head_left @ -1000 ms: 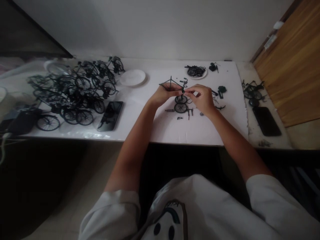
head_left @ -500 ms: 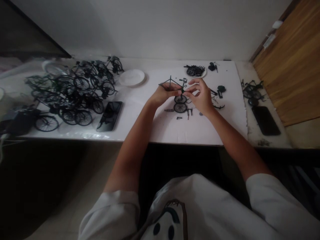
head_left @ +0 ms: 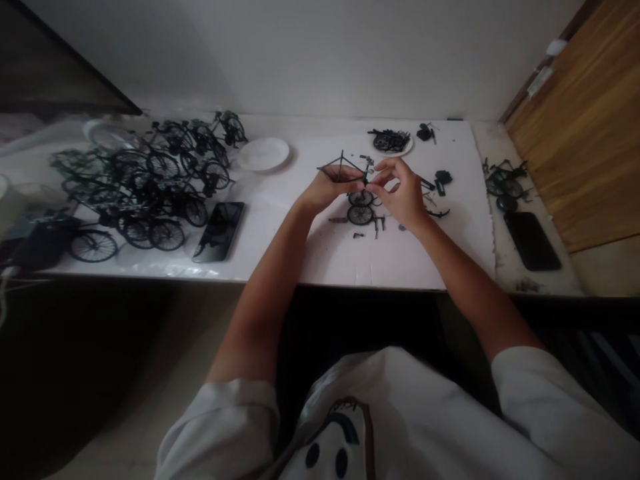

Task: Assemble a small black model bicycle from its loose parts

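Observation:
My left hand (head_left: 325, 190) is closed around a dark miniature bicycle frame (head_left: 341, 160), held tilted just above the table. At the front end of this frame, the thumb and fingers of my right hand (head_left: 400, 190) pinch together, and what lies between the tips is too small to make out. Below my hands, small bicycle wheels (head_left: 360, 215) rest on the white board. Near them lie a dark forked part (head_left: 380, 227), a tiny piece (head_left: 359, 235) and a flat strip (head_left: 338, 220).
Many assembled miniature bicycles (head_left: 165, 163) crowd the left side. A white plate (head_left: 265, 155) and a phone (head_left: 219, 232) are beside them. Toward the back stands a plate of dark parts (head_left: 391, 141). Green-black pieces (head_left: 443, 180) and another phone (head_left: 531, 241) lie on the right.
My right fingers have shifted very slightly at the front end of the frame. My left hand and the frame stay almost in place.

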### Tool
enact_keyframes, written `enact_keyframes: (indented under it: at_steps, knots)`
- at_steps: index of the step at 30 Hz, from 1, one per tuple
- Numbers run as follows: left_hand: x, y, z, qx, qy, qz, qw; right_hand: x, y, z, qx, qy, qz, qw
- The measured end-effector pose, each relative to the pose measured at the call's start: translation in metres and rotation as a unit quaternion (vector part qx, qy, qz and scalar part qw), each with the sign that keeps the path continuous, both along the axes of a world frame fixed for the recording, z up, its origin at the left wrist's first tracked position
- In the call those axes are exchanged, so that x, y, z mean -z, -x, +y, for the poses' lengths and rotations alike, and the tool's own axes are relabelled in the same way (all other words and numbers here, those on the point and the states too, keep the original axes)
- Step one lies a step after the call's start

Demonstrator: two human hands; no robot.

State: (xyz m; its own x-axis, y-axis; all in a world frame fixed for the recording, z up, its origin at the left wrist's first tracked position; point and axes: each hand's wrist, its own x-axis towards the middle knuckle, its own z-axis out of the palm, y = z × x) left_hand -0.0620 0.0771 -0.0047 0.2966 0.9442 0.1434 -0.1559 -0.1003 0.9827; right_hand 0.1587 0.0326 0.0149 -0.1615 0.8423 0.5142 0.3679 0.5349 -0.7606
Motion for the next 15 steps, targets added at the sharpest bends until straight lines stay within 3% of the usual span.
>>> enact_keyframes:
  at_steps: [15]
  knots:
    - [-0.007,-0.004,-0.006,0.073,0.001,-0.040,0.997,0.012,-0.012,0.022,-0.006,-0.090,-0.073,0.993]
